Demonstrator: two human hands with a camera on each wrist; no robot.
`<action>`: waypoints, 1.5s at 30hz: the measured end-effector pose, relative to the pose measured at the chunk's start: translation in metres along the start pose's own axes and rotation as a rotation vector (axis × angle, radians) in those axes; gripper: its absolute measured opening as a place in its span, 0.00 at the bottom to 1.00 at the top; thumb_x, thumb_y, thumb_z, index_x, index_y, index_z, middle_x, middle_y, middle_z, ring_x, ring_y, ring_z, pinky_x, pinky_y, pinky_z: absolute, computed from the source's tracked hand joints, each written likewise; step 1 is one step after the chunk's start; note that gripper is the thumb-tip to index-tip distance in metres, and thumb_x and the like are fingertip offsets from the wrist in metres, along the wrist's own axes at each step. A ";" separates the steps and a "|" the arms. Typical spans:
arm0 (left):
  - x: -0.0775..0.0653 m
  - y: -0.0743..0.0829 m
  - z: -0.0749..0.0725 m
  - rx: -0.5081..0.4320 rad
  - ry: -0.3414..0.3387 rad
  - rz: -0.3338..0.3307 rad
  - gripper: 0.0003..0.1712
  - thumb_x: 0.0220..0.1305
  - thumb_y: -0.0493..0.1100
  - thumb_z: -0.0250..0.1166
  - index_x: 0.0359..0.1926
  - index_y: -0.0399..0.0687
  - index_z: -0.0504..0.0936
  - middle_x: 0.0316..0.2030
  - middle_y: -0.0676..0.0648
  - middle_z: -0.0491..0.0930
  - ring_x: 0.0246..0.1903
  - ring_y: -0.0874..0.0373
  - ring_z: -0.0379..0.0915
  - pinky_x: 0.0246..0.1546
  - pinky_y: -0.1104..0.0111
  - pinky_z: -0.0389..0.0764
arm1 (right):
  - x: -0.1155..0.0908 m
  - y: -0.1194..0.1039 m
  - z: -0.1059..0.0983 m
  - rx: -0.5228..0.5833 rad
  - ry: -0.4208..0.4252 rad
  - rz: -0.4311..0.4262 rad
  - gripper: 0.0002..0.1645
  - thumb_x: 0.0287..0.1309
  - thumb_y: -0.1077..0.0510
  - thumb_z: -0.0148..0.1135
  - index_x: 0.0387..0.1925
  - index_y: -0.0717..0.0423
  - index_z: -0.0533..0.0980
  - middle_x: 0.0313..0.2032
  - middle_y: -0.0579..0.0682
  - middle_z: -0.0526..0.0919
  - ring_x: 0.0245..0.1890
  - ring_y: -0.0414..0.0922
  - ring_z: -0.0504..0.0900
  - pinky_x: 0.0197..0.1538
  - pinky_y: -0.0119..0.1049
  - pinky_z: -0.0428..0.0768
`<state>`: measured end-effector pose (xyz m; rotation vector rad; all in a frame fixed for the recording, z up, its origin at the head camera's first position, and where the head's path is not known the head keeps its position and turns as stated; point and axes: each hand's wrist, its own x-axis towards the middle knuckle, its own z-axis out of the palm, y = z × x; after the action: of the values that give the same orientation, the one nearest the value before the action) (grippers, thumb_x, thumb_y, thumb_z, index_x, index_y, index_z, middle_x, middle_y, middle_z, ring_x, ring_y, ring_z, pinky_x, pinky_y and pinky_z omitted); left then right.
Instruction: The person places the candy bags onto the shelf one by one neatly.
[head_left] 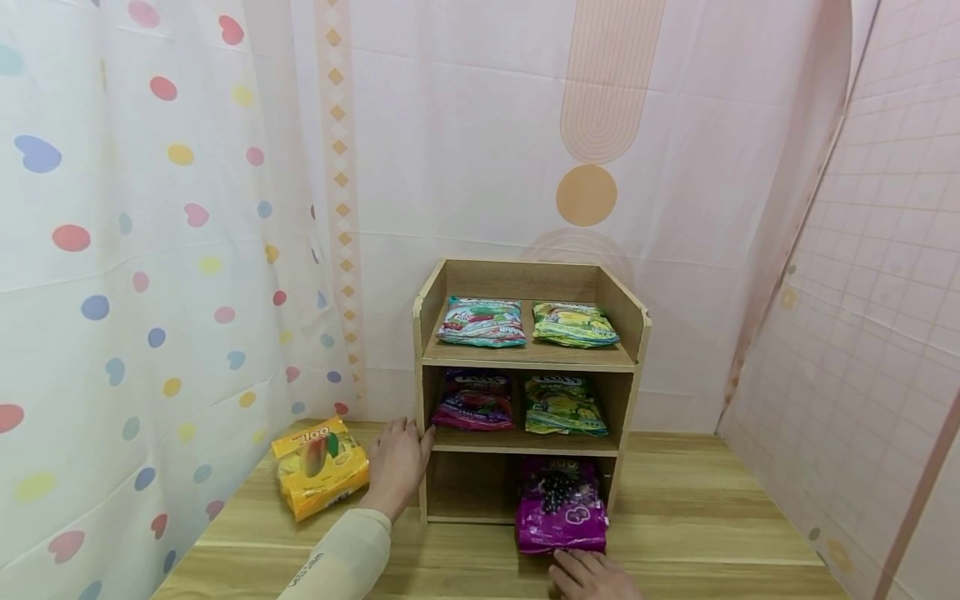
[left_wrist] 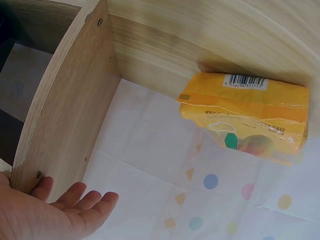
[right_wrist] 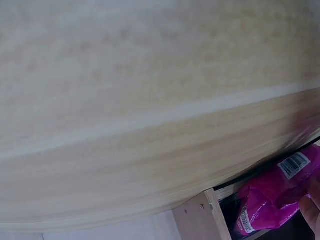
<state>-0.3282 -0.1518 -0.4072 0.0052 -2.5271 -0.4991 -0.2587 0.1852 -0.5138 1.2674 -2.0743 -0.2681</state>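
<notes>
My left hand point(head_left: 397, 467) rests against the left side panel of a small three-tier wooden shelf point(head_left: 517, 364), its thumb at the front edge. In the left wrist view the fingers point(left_wrist: 82, 202) reach out loosely beside that panel. My right hand point(head_left: 596, 575) touches the near end of a purple candy bag point(head_left: 561, 525) with grape pictures. This bag lies in the right part of the bottom tier, its near end sticking out past the front. In the right wrist view only fingertips point(right_wrist: 311, 210) show against the bag; the rest of the hand is hidden.
A yellow mango candy bag point(head_left: 322, 468) lies on the wooden table point(head_left: 690, 508) left of the shelf. The top tier holds a teal bag point(head_left: 482, 323) and a yellow-green bag point(head_left: 575, 325). The middle tier holds a dark purple-red bag point(head_left: 475, 402) and another yellow-green bag point(head_left: 564, 407).
</notes>
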 end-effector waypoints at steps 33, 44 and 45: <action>0.002 0.000 0.000 0.005 -0.033 -0.024 0.28 0.74 0.53 0.54 0.55 0.29 0.79 0.57 0.31 0.75 0.60 0.35 0.67 0.57 0.40 0.68 | 0.001 0.002 0.008 -0.055 -0.039 0.103 0.41 0.63 0.23 0.43 0.54 0.47 0.81 0.57 0.55 0.80 0.53 0.49 0.81 0.50 0.42 0.81; 0.002 0.001 0.000 0.008 -0.030 -0.031 0.28 0.74 0.53 0.54 0.54 0.29 0.80 0.57 0.31 0.75 0.61 0.35 0.67 0.58 0.40 0.67 | 0.009 0.004 0.013 -0.054 -0.028 0.145 0.32 0.61 0.32 0.59 0.54 0.49 0.82 0.57 0.55 0.81 0.54 0.48 0.81 0.50 0.44 0.81; 0.002 0.001 0.000 0.009 -0.029 -0.031 0.28 0.74 0.53 0.54 0.54 0.29 0.80 0.57 0.31 0.75 0.61 0.35 0.67 0.57 0.40 0.68 | 0.010 0.004 0.012 -0.051 -0.034 0.151 0.30 0.59 0.35 0.63 0.54 0.49 0.82 0.57 0.55 0.81 0.54 0.48 0.81 0.50 0.44 0.81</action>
<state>-0.3294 -0.1512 -0.4060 0.0404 -2.5614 -0.5029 -0.2725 0.1766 -0.5166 1.0769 -2.1655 -0.2745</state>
